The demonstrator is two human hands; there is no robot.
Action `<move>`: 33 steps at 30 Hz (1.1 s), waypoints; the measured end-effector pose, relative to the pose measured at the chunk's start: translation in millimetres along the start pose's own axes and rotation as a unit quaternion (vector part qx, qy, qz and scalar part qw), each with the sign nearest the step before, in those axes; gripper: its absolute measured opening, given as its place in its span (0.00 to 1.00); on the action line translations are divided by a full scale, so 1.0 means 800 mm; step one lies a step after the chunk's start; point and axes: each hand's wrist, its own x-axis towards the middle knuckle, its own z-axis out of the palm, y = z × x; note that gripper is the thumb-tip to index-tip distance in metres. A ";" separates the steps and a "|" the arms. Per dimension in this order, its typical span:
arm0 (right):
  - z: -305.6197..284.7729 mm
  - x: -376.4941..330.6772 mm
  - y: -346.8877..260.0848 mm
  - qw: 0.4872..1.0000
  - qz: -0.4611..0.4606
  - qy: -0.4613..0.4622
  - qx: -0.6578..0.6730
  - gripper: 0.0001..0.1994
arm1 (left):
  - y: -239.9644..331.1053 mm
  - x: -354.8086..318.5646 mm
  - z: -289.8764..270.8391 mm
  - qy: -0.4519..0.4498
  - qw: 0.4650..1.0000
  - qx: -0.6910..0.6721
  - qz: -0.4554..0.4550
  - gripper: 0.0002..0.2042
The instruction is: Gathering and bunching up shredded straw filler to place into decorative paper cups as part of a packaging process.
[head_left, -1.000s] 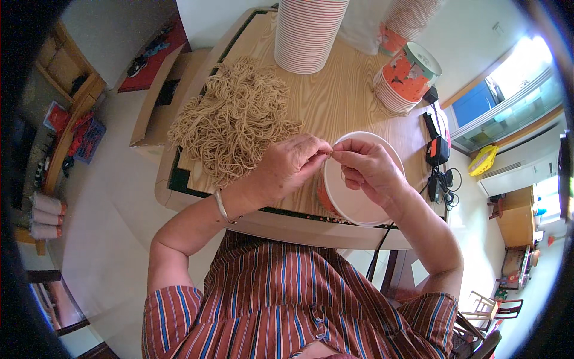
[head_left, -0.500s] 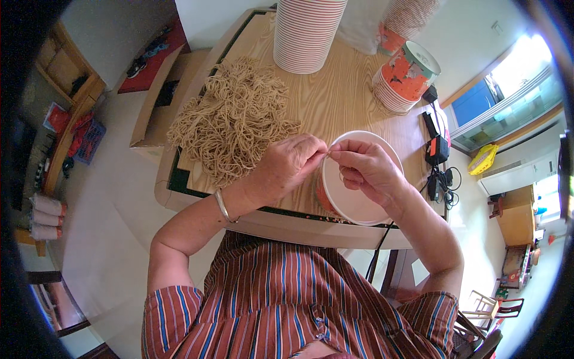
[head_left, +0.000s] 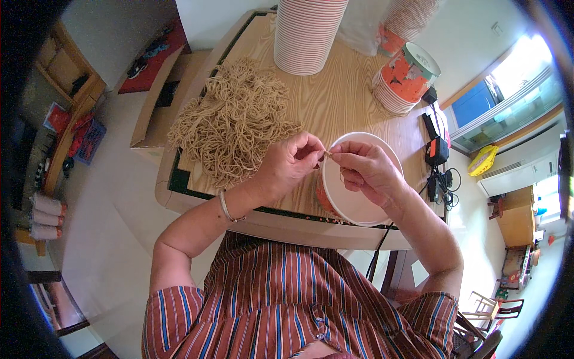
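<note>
A paper bucket (head_left: 366, 209), white inside and orange outside, sits at the table's near edge with its mouth toward me. Just over its left rim my left hand (head_left: 290, 164) and my right hand (head_left: 368, 170) meet fingertip to fingertip. Between them shows a tiny bit of tan cord (head_left: 327, 154); most of it is hidden by my fingers. Both hands are pinched closed, the right one partly over the bucket's mouth. Left of my left hand lies a big tangled heap of tan cords (head_left: 236, 122).
At the back rises a tall stack of white paper buckets (head_left: 311, 36). Farther right stands a stack topped by an upturned orange bucket (head_left: 409, 75). Black power adapters and cables (head_left: 438, 149) line the table's right edge. A cardboard box (head_left: 152, 116) stands left of the table.
My left hand's fingers have curled and shifted slightly left, with thumb and forefinger now showing a rounder pinch. My right hand and the bucket have hardly moved.
</note>
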 end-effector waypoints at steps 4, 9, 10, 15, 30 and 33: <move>0.007 -0.002 0.000 1.000 -0.006 0.014 -0.021 0.09 | -0.002 -0.003 -0.002 0.020 0.988 0.122 0.090 0.05; 0.008 -0.002 0.000 0.997 0.000 0.044 -0.059 0.10 | 0.003 -0.004 0.003 0.052 0.961 0.195 0.190 0.05; 0.006 -0.001 0.001 0.998 -0.006 0.026 -0.055 0.11 | 0.003 -0.004 0.003 0.057 0.951 0.219 0.212 0.06; 0.010 0.001 0.002 0.998 -0.003 0.017 -0.054 0.10 | 0.000 -0.006 0.004 0.075 0.924 0.264 0.265 0.07; 0.008 -0.002 0.000 1.000 0.011 0.022 -0.016 0.04 | -0.005 -0.008 -0.004 0.042 0.941 0.232 0.244 0.07; 0.010 0.000 0.000 0.999 0.009 0.024 -0.019 0.04 | -0.004 -0.010 -0.006 0.043 0.935 0.251 0.246 0.08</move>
